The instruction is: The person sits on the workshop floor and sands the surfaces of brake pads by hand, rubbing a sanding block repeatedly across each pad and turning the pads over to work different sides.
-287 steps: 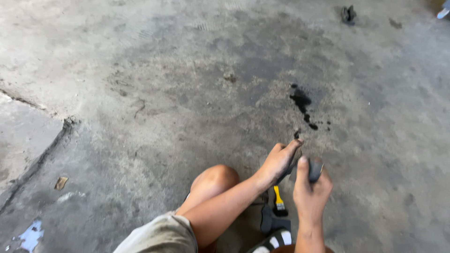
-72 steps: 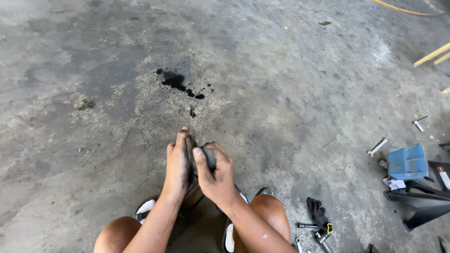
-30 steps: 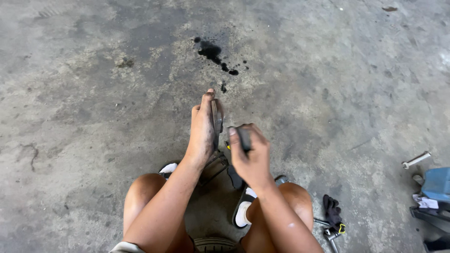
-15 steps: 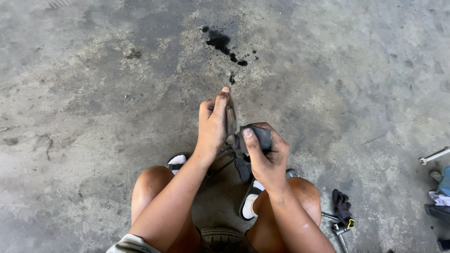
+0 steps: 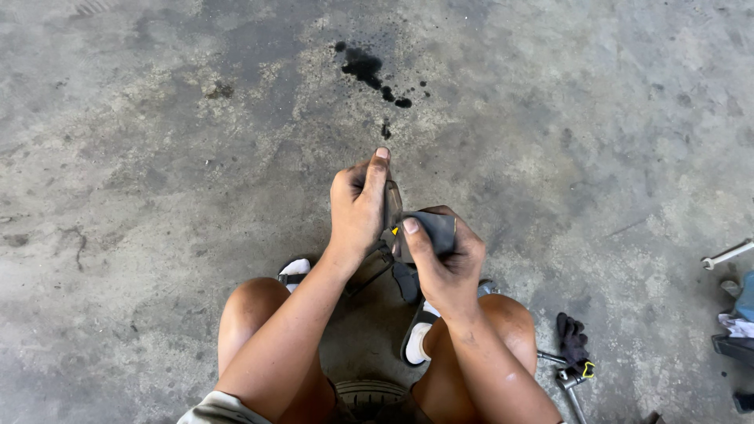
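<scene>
I sit low over a concrete floor with my knees apart. My left hand is closed around a thin flat dark metal piece held upright, index finger stretched along its edge. Against that piece, my right hand presses a folded grey abrasive sheet, thumb on top. Both hands are grimy and meet above my sandalled feet. A small yellow mark shows between the hands.
A black oil stain marks the floor ahead. At the right lie a dark glove, a ratchet tool, a wrench and blue and dark items at the frame edge. A tyre edge shows under me.
The view has swung from left to right and back, so the oil stain shifted. The hands stay together on the metal piece and the grey sheet, the right hand sliding slightly lower.
</scene>
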Action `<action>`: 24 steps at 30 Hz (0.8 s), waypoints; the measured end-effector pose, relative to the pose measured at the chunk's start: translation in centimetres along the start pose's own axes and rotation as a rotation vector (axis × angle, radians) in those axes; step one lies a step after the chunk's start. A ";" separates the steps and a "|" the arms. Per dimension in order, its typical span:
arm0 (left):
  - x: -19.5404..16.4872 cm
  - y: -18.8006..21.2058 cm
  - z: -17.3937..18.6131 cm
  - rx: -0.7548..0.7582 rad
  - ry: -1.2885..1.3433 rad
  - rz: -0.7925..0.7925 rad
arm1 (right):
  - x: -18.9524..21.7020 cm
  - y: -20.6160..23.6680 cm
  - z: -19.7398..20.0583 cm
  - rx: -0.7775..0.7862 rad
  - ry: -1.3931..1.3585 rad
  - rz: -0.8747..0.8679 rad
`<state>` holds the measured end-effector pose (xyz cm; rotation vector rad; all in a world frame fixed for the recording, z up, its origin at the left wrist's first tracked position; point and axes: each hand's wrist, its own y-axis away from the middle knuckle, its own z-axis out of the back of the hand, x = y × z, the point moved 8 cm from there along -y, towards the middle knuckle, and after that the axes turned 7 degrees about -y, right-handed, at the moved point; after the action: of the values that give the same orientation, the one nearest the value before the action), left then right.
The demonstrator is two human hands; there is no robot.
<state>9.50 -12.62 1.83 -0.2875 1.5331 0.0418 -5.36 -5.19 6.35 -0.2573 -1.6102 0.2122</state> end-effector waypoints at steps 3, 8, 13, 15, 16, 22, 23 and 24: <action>-0.2 0.1 -0.2 0.014 -0.023 0.002 | -0.1 -0.1 0.2 -0.025 0.064 0.020; -0.2 0.1 -0.4 0.027 -0.028 0.043 | -0.3 -0.5 0.5 -0.022 0.044 0.013; -1.0 0.0 -0.3 0.002 -0.081 -0.030 | -0.1 -0.6 0.5 -0.021 0.047 0.030; -0.9 0.0 -0.3 0.011 -0.102 -0.005 | 0.2 -0.6 0.5 -0.033 0.029 0.067; -0.9 0.0 -0.3 0.015 -0.112 0.006 | 0.1 -0.5 0.4 -0.031 0.035 0.067; -2.3 0.3 -0.1 0.000 -0.167 -0.098 | -0.3 -0.3 0.6 -0.065 0.014 0.027; -2.1 0.3 -0.2 0.008 -0.149 -0.057 | -0.3 -0.3 0.6 -0.070 0.020 0.027; -1.8 0.3 -0.2 0.013 -0.131 -0.016 | -0.3 -0.3 0.7 -0.072 0.025 0.028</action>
<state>9.16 -12.14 3.55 -0.2814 1.4000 0.0372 -6.04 -5.54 6.14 -0.3365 -1.5916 0.1721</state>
